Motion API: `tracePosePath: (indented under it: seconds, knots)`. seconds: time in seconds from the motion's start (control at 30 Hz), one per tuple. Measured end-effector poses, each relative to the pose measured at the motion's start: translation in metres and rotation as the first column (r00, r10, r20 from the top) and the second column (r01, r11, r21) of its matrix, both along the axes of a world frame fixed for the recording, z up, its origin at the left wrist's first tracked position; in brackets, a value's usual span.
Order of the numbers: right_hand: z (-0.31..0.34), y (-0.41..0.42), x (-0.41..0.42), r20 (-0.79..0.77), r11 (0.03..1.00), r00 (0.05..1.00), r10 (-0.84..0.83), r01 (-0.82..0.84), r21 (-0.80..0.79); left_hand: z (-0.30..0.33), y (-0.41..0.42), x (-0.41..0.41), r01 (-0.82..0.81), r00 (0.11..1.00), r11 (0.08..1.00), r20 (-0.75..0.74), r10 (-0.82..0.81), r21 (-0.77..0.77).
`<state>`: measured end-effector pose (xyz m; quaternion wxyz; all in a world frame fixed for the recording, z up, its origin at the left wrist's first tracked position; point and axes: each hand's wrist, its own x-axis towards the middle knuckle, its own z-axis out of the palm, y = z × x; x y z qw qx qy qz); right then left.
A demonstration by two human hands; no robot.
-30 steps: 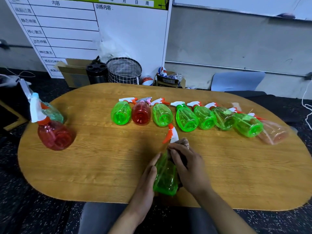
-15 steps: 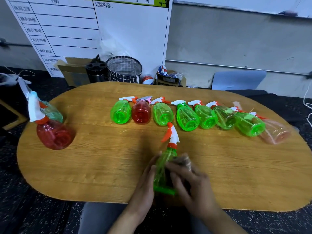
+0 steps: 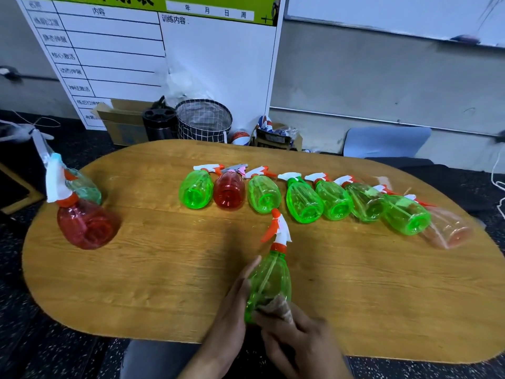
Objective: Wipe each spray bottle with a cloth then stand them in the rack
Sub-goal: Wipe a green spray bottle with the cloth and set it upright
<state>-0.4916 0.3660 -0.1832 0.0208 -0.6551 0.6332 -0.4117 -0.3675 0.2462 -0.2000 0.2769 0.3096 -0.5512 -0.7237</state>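
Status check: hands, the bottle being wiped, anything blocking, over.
Left hand steadies green plastic spray bottle. Right hand presses brown cloth near its base. No rack in view.

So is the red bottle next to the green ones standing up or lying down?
Lying down. The red bottle rests on its side in the row on the table, base toward the camera.

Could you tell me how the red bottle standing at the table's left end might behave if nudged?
The red bottle looks empty and thin-walled, so probably light and easily slid. Its tall trigger head may make it tip, and its round body would then likely roll.
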Motion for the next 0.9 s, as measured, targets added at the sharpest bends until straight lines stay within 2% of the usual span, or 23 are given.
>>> tracePosePath:
  seconds: [0.03,0.07,0.1,0.13,0.2,0.27,0.33,0.4,0.47,0.53,0.67,0.9]
  knots:
    - [0.0,0.001,0.0,0.005,1.0,1.0,0.001,0.0,-0.013,-0.002,0.0,0.0,0.006,1.0,1.0,-0.001,-0.006,0.012]
    - [0.001,0.001,0.001,0.078,0.999,0.996,-0.035,0.037,-0.024,-0.002,0.0,0.001,0.001,1.0,1.0,-0.002,-0.001,0.022]
    - [0.004,0.0,0.003,0.216,0.993,0.971,-0.106,0.114,-0.025,-0.004,-0.001,0.002,-0.012,1.0,0.999,-0.013,0.013,0.042]
    - [0.004,-0.002,0.003,0.375,0.976,0.905,-0.199,0.217,-0.008,-0.005,-0.001,0.001,-0.018,1.0,0.997,-0.021,0.019,0.069]
    - [0.001,-0.011,0.005,0.622,0.916,0.698,-0.354,0.394,0.08,-0.006,-0.001,0.002,-0.007,1.0,0.992,-0.021,0.01,0.129]
    - [-0.004,-0.02,0.007,0.763,0.898,0.528,-0.374,0.411,0.156,-0.006,0.0,0.001,-0.008,1.0,0.989,-0.012,0.01,0.15]
    - [-0.006,-0.025,0.012,0.825,0.907,0.458,-0.329,0.396,0.142,-0.009,0.001,0.001,-0.035,0.999,0.991,-0.005,0.036,0.131]
    - [-0.003,-0.024,0.017,0.836,0.916,0.46,-0.299,0.385,0.115,-0.005,0.002,0.001,-0.033,0.999,0.991,-0.013,0.035,0.128]
    - [-0.001,-0.021,0.018,0.811,0.922,0.506,-0.294,0.375,0.101,0.0,0.003,0.002,0.006,1.0,0.991,-0.022,-0.003,0.131]
    - [0.001,-0.019,0.018,0.768,0.928,0.568,-0.296,0.36,0.092,0.004,0.002,0.004,0.036,0.999,0.997,-0.008,-0.035,0.068]
    - [0.0,-0.015,0.014,0.726,0.937,0.619,-0.3,0.334,0.102,0.005,0.005,0.003,0.001,1.0,0.999,0.027,0.0,-0.039]
    - [0.029,-0.033,-0.016,0.684,0.934,0.673,-0.281,0.356,0.034,0.007,0.004,0.003,0.017,1.0,0.998,-0.005,-0.016,0.062]
